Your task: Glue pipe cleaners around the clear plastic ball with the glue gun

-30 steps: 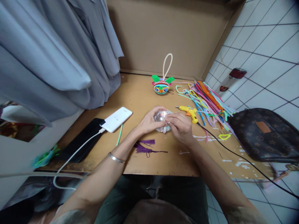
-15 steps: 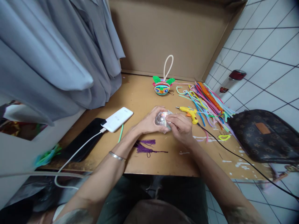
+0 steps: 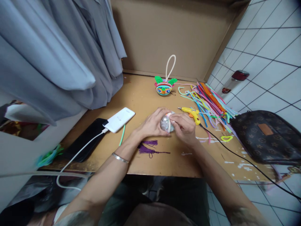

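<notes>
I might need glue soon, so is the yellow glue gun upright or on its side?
On its side: the glue gun lies flat on the table.

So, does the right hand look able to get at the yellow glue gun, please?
Probably yes: the yellow glue gun lies close beside the right hand, with nothing seen between, though its fingers are busy at the clear ball.

We see: ball [image 3: 165, 124], clear, glossy; curtain [image 3: 54, 56], matt cloth; bracelet [image 3: 120, 157], shiny metal; tiles [image 3: 270, 40], smooth; tassels [image 3: 150, 147], thread.
</notes>
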`<action>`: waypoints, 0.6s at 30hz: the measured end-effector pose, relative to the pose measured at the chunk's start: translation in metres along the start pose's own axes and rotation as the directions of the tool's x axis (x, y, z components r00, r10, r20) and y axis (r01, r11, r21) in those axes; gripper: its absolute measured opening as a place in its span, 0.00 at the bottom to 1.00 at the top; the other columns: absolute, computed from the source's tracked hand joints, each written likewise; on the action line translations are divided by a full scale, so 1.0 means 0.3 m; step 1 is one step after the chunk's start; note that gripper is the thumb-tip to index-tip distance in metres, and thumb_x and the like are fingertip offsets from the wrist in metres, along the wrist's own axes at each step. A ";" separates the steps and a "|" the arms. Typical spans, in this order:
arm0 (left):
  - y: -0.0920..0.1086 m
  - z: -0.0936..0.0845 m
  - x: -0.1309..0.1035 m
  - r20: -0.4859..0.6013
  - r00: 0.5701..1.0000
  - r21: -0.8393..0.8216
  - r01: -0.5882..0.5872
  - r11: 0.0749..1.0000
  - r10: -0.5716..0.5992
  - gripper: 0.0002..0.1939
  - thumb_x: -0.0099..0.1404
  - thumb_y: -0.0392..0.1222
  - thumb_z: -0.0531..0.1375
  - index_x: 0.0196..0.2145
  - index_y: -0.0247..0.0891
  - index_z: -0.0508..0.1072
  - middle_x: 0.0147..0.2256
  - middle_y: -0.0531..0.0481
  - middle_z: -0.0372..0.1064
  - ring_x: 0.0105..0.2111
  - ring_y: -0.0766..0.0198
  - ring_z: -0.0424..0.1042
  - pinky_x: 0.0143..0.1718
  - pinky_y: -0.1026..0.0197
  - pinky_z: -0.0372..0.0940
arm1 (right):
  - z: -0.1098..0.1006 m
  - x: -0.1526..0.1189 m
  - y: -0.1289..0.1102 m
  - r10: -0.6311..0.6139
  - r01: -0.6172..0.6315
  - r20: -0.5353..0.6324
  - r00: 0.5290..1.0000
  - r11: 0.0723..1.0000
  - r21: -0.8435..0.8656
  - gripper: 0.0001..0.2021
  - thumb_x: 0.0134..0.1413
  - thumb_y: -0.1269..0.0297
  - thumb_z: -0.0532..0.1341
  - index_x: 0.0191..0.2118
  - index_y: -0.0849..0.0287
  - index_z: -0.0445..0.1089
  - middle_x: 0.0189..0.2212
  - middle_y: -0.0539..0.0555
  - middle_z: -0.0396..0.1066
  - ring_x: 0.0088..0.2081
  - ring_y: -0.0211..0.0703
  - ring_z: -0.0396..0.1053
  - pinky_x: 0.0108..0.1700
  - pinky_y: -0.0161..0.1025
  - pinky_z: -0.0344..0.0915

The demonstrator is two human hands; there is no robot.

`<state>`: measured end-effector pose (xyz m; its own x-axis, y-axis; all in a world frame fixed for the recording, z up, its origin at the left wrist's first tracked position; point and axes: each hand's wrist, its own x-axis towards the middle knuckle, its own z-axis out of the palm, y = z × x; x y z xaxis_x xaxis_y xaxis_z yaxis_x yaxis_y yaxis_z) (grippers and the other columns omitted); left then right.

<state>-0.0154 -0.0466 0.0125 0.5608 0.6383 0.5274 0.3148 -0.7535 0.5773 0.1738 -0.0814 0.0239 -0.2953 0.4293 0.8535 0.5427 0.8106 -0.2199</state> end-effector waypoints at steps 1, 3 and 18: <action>0.000 0.002 0.000 -0.008 1.000 0.000 0.000 1.000 0.000 0.48 0.45 0.53 0.75 0.60 0.40 0.62 0.58 0.37 0.62 0.60 0.44 0.64 0.62 0.43 0.61 | 0.000 0.001 0.000 -0.007 0.007 -0.003 1.000 1.000 -0.005 0.09 0.62 0.71 0.58 0.41 0.55 0.76 0.38 0.55 0.79 0.39 0.44 0.76 0.43 0.45 0.72; 0.000 0.003 0.000 -0.014 1.000 -0.010 0.000 1.000 0.000 0.48 0.45 0.53 0.75 0.60 0.39 0.62 0.58 0.37 0.62 0.59 0.45 0.64 0.61 0.44 0.62 | 0.001 0.002 0.000 -0.018 0.018 -0.008 1.000 1.000 -0.015 0.09 0.62 0.71 0.58 0.41 0.55 0.76 0.38 0.55 0.79 0.39 0.44 0.76 0.42 0.44 0.72; -0.010 -0.002 0.000 0.029 0.999 -0.089 0.023 0.996 -0.020 0.53 0.40 0.55 0.77 0.60 0.43 0.61 0.65 0.33 0.53 0.66 0.38 0.56 0.64 0.38 0.58 | 0.004 0.008 -0.039 0.022 -0.026 -0.037 0.999 0.996 -0.086 0.10 0.61 0.72 0.58 0.41 0.53 0.75 0.35 0.53 0.79 0.38 0.44 0.77 0.40 0.43 0.71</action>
<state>-0.0167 -0.0442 0.0112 0.5763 0.6486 0.4971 0.2584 -0.7217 0.6421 0.1657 -0.0893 0.0281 -0.2535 0.4322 0.8654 0.6158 0.7620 -0.2002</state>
